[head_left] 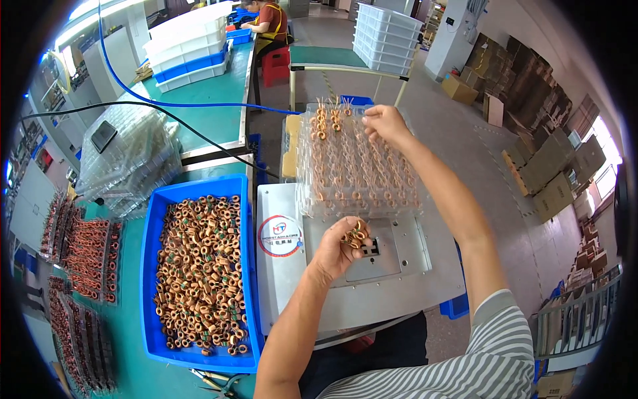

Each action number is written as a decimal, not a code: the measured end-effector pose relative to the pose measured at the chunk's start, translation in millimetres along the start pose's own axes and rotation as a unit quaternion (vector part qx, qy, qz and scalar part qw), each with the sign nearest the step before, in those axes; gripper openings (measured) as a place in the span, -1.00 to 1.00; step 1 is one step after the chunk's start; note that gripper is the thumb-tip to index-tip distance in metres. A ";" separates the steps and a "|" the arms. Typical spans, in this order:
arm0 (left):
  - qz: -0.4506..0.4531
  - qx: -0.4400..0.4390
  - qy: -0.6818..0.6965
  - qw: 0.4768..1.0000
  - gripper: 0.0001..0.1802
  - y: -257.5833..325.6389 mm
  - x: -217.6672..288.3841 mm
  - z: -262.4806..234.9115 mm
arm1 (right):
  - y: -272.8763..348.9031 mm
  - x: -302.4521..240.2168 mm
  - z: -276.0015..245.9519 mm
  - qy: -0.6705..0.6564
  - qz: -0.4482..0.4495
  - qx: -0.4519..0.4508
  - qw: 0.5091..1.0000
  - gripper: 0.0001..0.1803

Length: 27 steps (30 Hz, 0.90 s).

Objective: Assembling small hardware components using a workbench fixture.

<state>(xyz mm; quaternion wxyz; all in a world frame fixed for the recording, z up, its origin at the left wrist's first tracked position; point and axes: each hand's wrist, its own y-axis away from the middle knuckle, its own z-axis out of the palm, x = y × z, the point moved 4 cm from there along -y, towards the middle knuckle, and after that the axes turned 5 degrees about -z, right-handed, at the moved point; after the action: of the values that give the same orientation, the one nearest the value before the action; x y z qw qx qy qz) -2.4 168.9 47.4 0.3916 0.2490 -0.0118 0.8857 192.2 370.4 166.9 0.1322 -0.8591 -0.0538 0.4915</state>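
My left hand (pixel 331 251) is curled around several small copper-wound ring coils (pixel 357 235), above the grey metal machine top (pixel 302 302). My right hand (pixel 387 125) is over the far right part of a stack of clear plastic trays (pixel 359 207), with its fingertips pinched together. Whatever sits between those fingertips is too small to make out. In the top tray, a few ring coils (pixel 322 126) with upright wire ends fill places at the far left; rows of more coils show through the clear plastic below.
Left of the machine, a blue bin (pixel 151 266) full of loose ring coils stands on the green table (pixel 133 332). Filled coil trays (pixel 93 259) lie farther left. Blue and black cables (pixel 199 104) cross behind. Pliers (pixel 229 389) lie by the bin. Another person (pixel 269 23) sits beyond.
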 end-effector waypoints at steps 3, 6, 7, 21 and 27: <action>-0.007 0.007 0.003 1.000 -0.78 -8.3 7.7 -6.6 | -54.8 11.5 16.3 0.022 0.050 0.036 0.998 -0.74; -0.005 0.011 -0.001 1.000 -0.79 -14.8 15.0 -13.1 | -94.4 24.5 30.8 0.041 0.104 0.043 0.993 -0.78; -0.005 0.000 -0.003 1.000 -0.80 -17.3 17.8 -14.7 | -104.7 29.6 34.4 0.052 0.131 0.041 0.989 -0.79; 0.008 0.010 -0.022 1.000 -0.80 34.8 20.9 -39.2 | -16.1 -36.5 32.8 -0.115 -0.042 0.083 0.989 -0.82; 0.089 0.015 -0.061 0.994 -0.82 46.5 1.7 -38.0 | 155.5 -57.8 37.0 -0.287 -0.010 -0.034 0.957 -0.85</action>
<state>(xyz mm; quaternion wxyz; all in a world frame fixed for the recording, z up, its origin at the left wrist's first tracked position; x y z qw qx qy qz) -52.3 146.1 23.0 0.3061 0.3067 -0.0448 0.9001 125.1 214.8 153.5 0.0865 -0.6855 -0.1149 0.7137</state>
